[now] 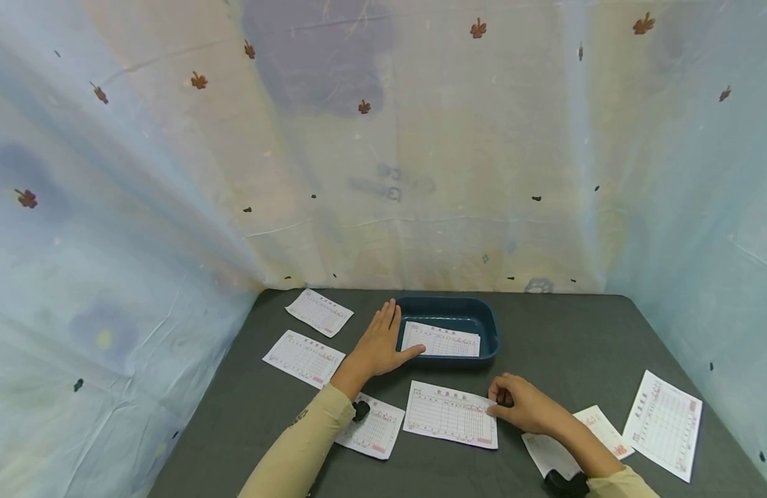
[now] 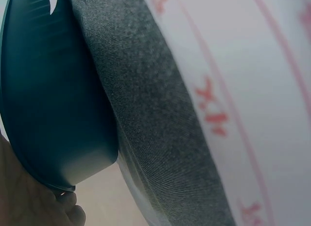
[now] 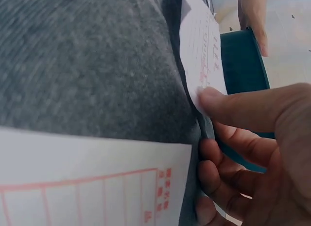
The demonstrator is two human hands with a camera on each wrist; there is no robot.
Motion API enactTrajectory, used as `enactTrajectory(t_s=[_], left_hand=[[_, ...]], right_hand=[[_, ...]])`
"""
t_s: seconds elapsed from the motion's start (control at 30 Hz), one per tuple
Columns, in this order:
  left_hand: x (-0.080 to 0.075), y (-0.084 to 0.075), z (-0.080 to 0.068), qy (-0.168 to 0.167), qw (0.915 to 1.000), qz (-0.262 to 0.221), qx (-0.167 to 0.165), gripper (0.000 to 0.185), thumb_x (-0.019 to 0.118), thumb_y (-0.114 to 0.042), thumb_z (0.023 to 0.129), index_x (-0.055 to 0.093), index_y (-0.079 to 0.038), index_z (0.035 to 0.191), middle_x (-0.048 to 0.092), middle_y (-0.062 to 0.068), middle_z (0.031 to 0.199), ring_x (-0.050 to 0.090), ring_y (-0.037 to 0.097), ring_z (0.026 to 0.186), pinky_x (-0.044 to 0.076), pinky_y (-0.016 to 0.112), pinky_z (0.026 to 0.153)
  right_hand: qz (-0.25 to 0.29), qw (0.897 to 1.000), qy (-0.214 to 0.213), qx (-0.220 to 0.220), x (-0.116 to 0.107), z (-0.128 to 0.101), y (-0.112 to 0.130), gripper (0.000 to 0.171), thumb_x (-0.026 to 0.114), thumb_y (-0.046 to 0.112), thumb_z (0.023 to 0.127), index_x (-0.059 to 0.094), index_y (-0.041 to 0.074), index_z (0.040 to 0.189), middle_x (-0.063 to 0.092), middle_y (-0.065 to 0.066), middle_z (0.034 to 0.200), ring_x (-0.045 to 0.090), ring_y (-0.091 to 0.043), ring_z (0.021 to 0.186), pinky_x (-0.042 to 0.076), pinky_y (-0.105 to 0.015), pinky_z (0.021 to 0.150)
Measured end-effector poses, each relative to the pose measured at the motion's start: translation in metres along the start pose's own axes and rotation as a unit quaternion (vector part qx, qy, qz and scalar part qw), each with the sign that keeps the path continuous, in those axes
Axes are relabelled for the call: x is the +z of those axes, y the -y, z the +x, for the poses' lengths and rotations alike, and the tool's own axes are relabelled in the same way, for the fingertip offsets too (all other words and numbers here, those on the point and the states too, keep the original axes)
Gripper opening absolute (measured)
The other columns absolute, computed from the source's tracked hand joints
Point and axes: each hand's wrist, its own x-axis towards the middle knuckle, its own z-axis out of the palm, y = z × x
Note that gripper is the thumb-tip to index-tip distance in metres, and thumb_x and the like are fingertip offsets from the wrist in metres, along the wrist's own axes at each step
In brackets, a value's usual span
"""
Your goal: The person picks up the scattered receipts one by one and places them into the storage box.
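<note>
My left hand (image 1: pixel 378 348) lies at the left end of a dark blue plastic tray (image 1: pixel 448 361), fingers straight along its rim and thumb over the front corner. Printed receipt slips (image 1: pixel 438 337) lie inside the tray. In front of it is another receipt slip (image 1: pixel 448 413), whose right edge my right hand (image 1: pixel 523 404) pinches. The right wrist view shows the thumb (image 3: pixel 238 107) on top of this slip (image 3: pixel 201 48), at its edge. One more slip (image 1: pixel 377 429) lies partly under my left wrist, touching or nearly touching the pinched one.
Two slips, one farther back (image 1: pixel 319 312) and one nearer (image 1: pixel 301 356), lie left of the tray on the grey tabletop (image 1: pixel 570 346). Others lie at the right: a large slip (image 1: pixel 663 425) and slips (image 1: pixel 601 427) under my right forearm. A patterned curtain (image 1: pixel 420 173) hangs behind.
</note>
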Motion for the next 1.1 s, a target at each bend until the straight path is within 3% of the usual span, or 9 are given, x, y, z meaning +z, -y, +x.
enactTrajectory(t_s=[0.17,0.53,0.77,1.1], left_hand=[[-0.001,-0.001,0.0,0.0,1.0,0.002,-0.002,0.115,0.044,-0.082,0.1,0.01,0.002,0.171,0.001,0.018,0.18,0.0,0.031,0.167,0.006,0.045,0.135],[-0.001,-0.002,0.0,0.001,1.0,-0.002,-0.005,0.115,0.047,-0.081,0.1,0.01,0.001,0.171,-0.001,0.016,0.18,-0.001,0.03,0.167,0.004,0.044,0.135],[0.0,0.001,0.003,0.012,0.9999,0.001,-0.006,0.115,0.044,-0.083,0.1,0.006,-0.001,0.172,-0.003,0.017,0.18,-0.004,0.029,0.167,0.001,0.043,0.135],[0.0,0.0,0.0,-0.006,1.0,-0.003,0.002,0.115,0.047,-0.081,0.1,0.011,0.002,0.171,0.003,0.02,0.18,0.003,0.033,0.167,0.007,0.045,0.135]], right_hand=[[0.032,0.999,-0.01,0.025,-0.002,0.0,0.001,0.017,0.082,0.015,0.096,0.065,0.013,0.094,0.059,0.005,0.084,0.054,-0.006,0.075,0.047,-0.025,0.065],[0.071,0.996,-0.051,0.028,-0.012,-0.003,-0.003,0.01,0.077,0.009,0.1,0.068,0.007,0.1,0.062,0.001,0.084,0.055,-0.006,0.072,0.048,-0.024,0.062],[0.045,0.992,-0.11,0.038,-0.028,-0.004,-0.003,0.004,0.074,0.009,0.102,0.071,0.009,0.103,0.065,0.002,0.088,0.058,-0.006,0.078,0.052,-0.025,0.068],[0.026,0.984,-0.168,0.046,-0.048,-0.008,-0.005,0.003,0.073,0.01,0.103,0.072,0.01,0.106,0.067,0.001,0.09,0.059,-0.008,0.078,0.052,-0.024,0.069]])
